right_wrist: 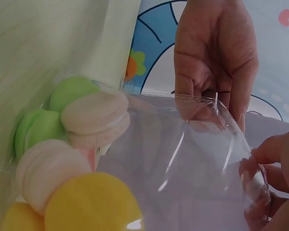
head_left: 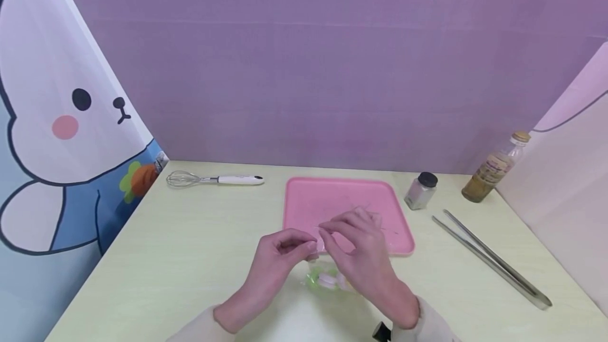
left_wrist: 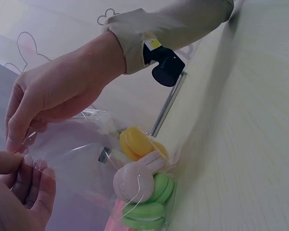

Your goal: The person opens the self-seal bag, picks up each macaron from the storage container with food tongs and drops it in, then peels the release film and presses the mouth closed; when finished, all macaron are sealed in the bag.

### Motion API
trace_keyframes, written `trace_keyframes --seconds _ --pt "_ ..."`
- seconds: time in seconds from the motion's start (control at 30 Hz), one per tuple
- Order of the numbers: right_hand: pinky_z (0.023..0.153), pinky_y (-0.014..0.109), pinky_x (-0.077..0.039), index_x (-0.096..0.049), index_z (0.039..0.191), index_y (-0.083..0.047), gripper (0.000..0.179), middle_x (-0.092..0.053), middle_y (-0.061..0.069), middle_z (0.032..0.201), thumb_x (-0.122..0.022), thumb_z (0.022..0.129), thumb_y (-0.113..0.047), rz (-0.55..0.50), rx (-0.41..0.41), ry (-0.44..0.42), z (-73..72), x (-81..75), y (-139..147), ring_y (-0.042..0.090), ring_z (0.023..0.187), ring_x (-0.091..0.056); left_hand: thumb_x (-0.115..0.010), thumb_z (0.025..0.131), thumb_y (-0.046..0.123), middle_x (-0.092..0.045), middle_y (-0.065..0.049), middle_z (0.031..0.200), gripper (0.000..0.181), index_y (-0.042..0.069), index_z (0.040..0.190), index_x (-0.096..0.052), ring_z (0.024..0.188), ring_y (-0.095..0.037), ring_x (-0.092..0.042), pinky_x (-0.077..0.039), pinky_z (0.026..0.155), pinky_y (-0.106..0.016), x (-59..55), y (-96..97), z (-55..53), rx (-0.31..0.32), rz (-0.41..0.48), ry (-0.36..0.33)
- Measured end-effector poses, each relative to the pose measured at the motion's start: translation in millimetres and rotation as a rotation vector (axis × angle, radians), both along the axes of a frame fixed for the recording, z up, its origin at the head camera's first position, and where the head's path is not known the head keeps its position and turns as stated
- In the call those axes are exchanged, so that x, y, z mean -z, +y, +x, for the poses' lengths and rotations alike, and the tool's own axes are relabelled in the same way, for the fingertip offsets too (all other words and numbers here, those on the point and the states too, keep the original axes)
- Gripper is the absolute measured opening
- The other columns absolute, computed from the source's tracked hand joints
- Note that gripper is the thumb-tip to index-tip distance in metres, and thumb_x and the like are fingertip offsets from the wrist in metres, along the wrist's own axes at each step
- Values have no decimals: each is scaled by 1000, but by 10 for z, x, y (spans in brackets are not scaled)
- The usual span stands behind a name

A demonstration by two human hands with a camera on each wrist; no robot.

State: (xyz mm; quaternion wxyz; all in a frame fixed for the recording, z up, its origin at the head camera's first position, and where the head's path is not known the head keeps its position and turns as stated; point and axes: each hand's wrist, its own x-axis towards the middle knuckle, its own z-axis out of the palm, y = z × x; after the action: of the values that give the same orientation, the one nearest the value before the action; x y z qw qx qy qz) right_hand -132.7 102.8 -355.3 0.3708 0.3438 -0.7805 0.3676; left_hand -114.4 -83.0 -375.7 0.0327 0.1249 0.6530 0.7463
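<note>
A clear plastic bag [left_wrist: 82,151] holds several macarons in green, yellow and pale pink, gathered at its bottom. In the head view the macarons [head_left: 328,281] show low between the hands, in front of the tray. My left hand [head_left: 277,257] pinches the bag's top edge between thumb and fingers. My right hand [head_left: 363,249] pinches the same edge close beside it, fingertips nearly meeting the left ones. The right wrist view shows a yellow macaron [right_wrist: 94,204] nearest the camera and the left hand [right_wrist: 216,53] at the film's far side. Whether the bag touches the table cannot be told.
Behind the hands lies a pink tray [head_left: 337,191], partly covered by them. A whisk [head_left: 218,179] lies at the back left. To the right are a black-lidded jar [head_left: 420,191], metal tongs [head_left: 491,260] and a cork-coloured-capped bottle [head_left: 494,170] near the wall.
</note>
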Motion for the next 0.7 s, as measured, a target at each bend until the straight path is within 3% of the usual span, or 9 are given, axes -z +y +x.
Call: trace_keyframes --seconds 0.37,0.6,0.7 --pt "76 25 -40 -79 86 -7 6 -71 -2 80 -75 82 -5 -77 21 9 24 -4 -68 15 75 -57 -74 92 6 -70 -27 96 20 -9 104 -70 78 -18 -71 -59 79 -30 -4 10 17 -7 -14 6" --pt "78 27 -35 -79 82 -8 5 -72 -4 78 -77 79 -5 -128 59 -14 43 -12 -102 13 73 -56 -75 91 6 -73 -19 91 16 -5 102 -72 78 -18 -70 -59 80 -33 6 20 20 6 -11 1" --pt "78 26 -36 -79 82 -9 5 -72 -4 78 -78 79 -5 -137 64 -23 46 -9 -108 14 73 -56 -74 91 6 -73 -20 92 15 -4 102 -72 78 -18 -71 -60 80 -34 6 22 21 8 -9 0"
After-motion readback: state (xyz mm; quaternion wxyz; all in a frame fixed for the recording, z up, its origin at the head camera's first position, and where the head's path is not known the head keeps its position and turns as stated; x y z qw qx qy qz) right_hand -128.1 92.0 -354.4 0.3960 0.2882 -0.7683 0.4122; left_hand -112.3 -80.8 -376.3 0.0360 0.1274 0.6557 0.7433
